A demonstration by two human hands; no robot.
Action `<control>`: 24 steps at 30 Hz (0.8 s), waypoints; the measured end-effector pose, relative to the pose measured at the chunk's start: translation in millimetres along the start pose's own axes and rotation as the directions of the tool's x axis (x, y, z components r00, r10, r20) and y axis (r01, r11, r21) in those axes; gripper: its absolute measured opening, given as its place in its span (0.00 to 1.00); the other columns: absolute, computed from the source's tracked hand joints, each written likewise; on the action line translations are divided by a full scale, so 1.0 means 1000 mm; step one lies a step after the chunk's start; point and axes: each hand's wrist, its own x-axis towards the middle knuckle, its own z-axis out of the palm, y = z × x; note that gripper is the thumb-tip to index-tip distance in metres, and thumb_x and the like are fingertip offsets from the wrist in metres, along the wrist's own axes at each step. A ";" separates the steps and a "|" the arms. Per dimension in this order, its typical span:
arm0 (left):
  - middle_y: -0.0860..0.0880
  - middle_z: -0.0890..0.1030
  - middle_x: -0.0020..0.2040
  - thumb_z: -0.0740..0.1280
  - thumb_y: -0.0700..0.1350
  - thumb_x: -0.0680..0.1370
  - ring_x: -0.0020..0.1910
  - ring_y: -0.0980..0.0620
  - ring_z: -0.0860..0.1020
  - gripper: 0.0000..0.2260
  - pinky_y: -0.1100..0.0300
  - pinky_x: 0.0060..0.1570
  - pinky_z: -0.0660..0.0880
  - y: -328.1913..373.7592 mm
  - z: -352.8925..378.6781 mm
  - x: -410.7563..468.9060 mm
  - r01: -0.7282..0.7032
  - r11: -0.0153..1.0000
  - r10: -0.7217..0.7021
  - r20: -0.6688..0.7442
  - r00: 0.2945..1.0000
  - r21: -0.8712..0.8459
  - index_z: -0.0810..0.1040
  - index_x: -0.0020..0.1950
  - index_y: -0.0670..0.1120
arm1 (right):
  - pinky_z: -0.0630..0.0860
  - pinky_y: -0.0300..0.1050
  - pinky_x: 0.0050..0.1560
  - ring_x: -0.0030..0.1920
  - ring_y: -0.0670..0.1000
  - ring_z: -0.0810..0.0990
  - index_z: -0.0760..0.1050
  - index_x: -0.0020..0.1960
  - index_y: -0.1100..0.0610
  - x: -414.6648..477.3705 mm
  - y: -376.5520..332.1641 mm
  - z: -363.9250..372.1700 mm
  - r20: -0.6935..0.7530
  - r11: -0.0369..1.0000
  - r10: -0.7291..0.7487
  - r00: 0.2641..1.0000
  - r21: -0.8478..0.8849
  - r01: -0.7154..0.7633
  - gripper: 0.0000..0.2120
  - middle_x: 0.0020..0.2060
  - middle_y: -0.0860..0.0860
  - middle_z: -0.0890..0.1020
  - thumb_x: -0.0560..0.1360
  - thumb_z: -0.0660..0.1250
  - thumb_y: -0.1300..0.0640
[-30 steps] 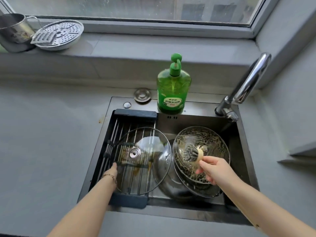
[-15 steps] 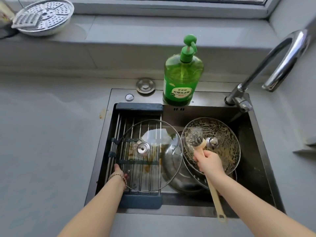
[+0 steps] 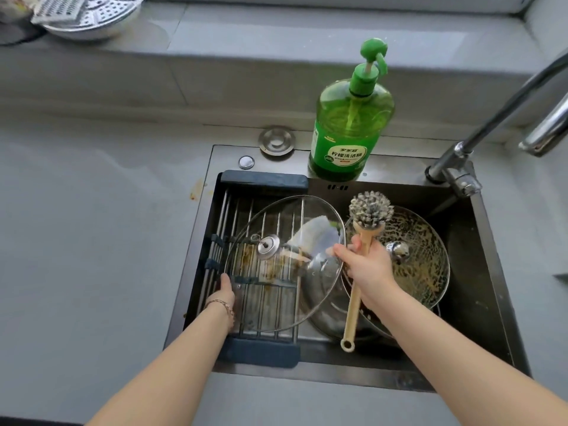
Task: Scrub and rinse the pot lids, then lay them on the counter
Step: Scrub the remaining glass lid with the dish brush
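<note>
Scrubbing step: right hand (image 3: 365, 267) grips the beige long-handled brush (image 3: 370, 212), left hand (image 3: 226, 293) holds the clear round glass lid (image 3: 285, 290) by its near-left rim, probably scrubbed next.

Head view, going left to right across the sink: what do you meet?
left hand → clear lid → brush → soapy lid → tap

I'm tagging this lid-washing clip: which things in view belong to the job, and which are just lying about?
In the job: glass lid, left hand holding its rim; soapy lid; brush in right hand; soap bottle; faucet.
Lying about: steamer plate, grater, round metal cap.
</note>
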 end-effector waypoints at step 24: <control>0.42 0.84 0.41 0.46 0.61 0.78 0.39 0.48 0.84 0.29 0.56 0.40 0.81 -0.013 0.066 -0.223 -0.264 0.863 0.494 0.610 0.619 -0.430 0.75 0.51 0.39 | 0.68 0.41 0.35 0.38 0.53 0.76 0.72 0.43 0.56 -0.058 -0.040 -0.212 0.016 0.846 -0.128 0.992 -0.520 0.117 0.08 0.34 0.50 0.77 0.72 0.70 0.54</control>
